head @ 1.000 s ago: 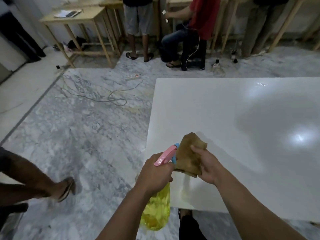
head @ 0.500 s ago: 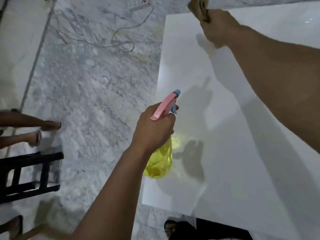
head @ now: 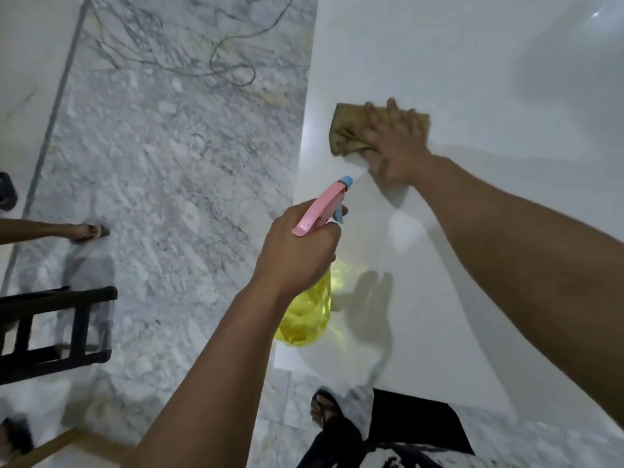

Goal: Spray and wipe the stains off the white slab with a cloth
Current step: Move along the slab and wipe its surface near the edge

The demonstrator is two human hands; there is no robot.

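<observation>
Two hands busy: my left hand (head: 297, 244) grips the spray bottle (head: 305, 312) over the slab (head: 472, 231) edge; right hand (head: 396, 146), fingers flat, presses the cloth (head: 347, 133) onto it. Cable (head: 233, 65), black stool (head: 50, 329) on floor. Cloth was raised half a second ago, now down.

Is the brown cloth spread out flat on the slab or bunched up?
Bunched up. The cloth shows folds and creases under the right hand, which presses it onto the white slab.

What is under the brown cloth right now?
The brown cloth lies flat on the white slab, with the right hand pressing on top. Any stain beneath it is covered and cannot be seen.
</observation>
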